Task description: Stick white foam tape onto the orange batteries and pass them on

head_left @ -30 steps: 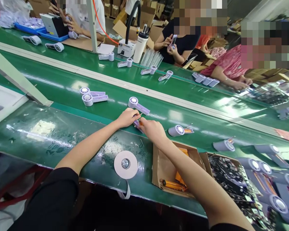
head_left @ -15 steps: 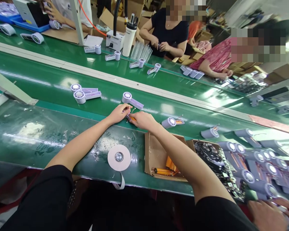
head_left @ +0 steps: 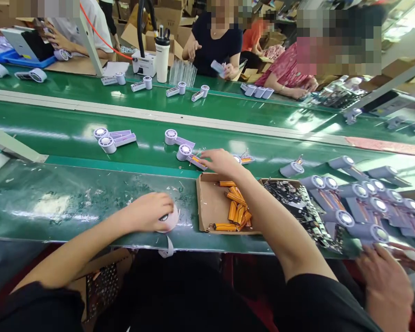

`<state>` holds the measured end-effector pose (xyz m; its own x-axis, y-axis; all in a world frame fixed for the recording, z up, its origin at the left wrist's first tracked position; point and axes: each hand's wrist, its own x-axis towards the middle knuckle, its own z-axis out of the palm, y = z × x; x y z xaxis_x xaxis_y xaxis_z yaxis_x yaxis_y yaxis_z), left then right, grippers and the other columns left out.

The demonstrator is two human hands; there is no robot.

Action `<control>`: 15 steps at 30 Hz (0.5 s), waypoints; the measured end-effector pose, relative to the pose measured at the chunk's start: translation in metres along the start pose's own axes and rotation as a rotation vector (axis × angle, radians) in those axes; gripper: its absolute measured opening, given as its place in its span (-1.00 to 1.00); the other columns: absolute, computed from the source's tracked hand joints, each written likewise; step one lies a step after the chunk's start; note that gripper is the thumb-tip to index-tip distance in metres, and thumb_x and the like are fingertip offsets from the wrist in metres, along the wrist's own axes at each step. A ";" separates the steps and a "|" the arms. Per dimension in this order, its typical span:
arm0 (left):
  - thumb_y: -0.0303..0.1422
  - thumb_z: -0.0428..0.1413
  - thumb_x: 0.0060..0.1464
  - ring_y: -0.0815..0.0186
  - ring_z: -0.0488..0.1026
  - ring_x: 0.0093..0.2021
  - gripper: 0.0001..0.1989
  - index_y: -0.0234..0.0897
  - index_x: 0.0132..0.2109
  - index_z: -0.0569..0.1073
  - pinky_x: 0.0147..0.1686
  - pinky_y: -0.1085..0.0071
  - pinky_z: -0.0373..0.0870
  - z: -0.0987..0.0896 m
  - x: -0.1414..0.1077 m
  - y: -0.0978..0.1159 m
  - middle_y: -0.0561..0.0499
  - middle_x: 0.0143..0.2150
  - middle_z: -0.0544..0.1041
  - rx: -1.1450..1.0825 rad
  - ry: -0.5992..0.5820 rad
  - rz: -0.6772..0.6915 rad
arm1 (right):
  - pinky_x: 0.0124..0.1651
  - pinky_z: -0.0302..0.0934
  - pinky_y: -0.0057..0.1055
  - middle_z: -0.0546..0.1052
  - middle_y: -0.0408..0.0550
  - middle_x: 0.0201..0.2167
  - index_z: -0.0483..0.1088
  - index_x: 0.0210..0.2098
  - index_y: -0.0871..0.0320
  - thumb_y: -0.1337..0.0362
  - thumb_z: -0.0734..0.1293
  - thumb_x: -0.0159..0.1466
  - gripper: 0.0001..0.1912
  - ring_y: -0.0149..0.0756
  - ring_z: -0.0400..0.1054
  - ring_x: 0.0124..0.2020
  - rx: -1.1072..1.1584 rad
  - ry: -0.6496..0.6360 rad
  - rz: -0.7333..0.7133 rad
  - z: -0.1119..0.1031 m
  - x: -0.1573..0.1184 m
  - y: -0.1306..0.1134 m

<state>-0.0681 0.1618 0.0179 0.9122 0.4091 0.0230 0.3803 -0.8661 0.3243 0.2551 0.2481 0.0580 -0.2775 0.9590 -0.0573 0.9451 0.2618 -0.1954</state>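
Observation:
My left hand point(head_left: 154, 212) lies over the roll of white tape point(head_left: 173, 219), fingers bent across its top and near its core; a loose tape end hangs over the table's front edge. My right hand point(head_left: 218, 161) is at the belt, its fingertips at the handle of a lilac fan point(head_left: 185, 152) with an orange battery in it. Whether these fingers grip the handle is too small to tell. Just behind lies another lilac fan point(head_left: 171, 136). Below my right forearm, a cardboard box point(head_left: 207, 203) holds several orange batteries point(head_left: 237, 210).
Two lilac fans point(head_left: 107, 144) lie on the belt to the left. At the right are a tray of circuit boards point(head_left: 290, 198), many fan bodies point(head_left: 342, 218) and another person's hand point(head_left: 385, 276). People sit across the line.
My left hand has left the fan and come down onto the tape roll. The fan now lies on the belt beside my right hand. The view has shifted, showing more of the batteries.

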 end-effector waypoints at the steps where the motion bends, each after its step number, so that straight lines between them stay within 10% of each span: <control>1: -0.15 0.34 0.14 0.01 0.50 0.20 -0.72 -0.09 -0.03 0.59 0.12 0.18 0.46 0.008 -0.021 0.004 -0.06 0.15 0.62 0.030 0.015 -0.032 | 0.10 0.35 -0.29 0.69 0.05 0.06 0.65 0.04 0.12 0.13 0.27 0.50 -0.64 -0.11 0.56 0.04 0.075 0.057 0.002 -0.005 -0.014 0.001; 6: -0.39 0.28 0.19 -0.06 0.42 0.29 -0.72 -0.13 0.05 0.56 0.27 0.01 0.45 0.031 -0.078 0.018 -0.08 0.25 0.57 0.187 0.233 -0.147 | -0.19 0.38 -0.32 0.71 -0.01 -0.23 0.66 -0.11 0.12 0.06 0.31 0.44 -0.65 -0.23 0.54 -0.31 0.574 0.150 -0.022 -0.005 -0.098 -0.025; 12: -0.38 0.35 0.16 -0.17 0.29 0.42 -0.64 -0.07 0.08 0.53 0.33 -0.29 0.39 0.014 -0.048 0.046 -0.08 0.08 0.66 0.221 0.620 -0.178 | -0.40 0.29 -0.47 0.59 -0.18 -0.49 0.58 0.05 0.18 -0.10 0.49 0.30 -0.47 -0.38 0.42 -0.54 1.060 -0.363 -0.174 0.038 -0.158 -0.098; 15: -0.49 0.29 0.15 -0.14 0.38 0.39 -0.51 0.01 0.18 0.50 0.37 -0.39 0.33 0.004 -0.031 0.052 -0.02 0.04 0.68 0.196 0.625 -0.071 | -0.41 0.24 -0.50 0.54 -0.19 -0.56 0.62 -0.18 0.19 -0.08 0.40 0.41 -0.58 -0.43 0.36 -0.59 1.109 -0.353 -0.216 0.051 -0.164 -0.116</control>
<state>-0.0760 0.1027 0.0303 0.6462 0.5055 0.5717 0.5105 -0.8432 0.1685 0.1820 0.0544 0.0401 -0.6098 0.7778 -0.1522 0.2550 0.0108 -0.9669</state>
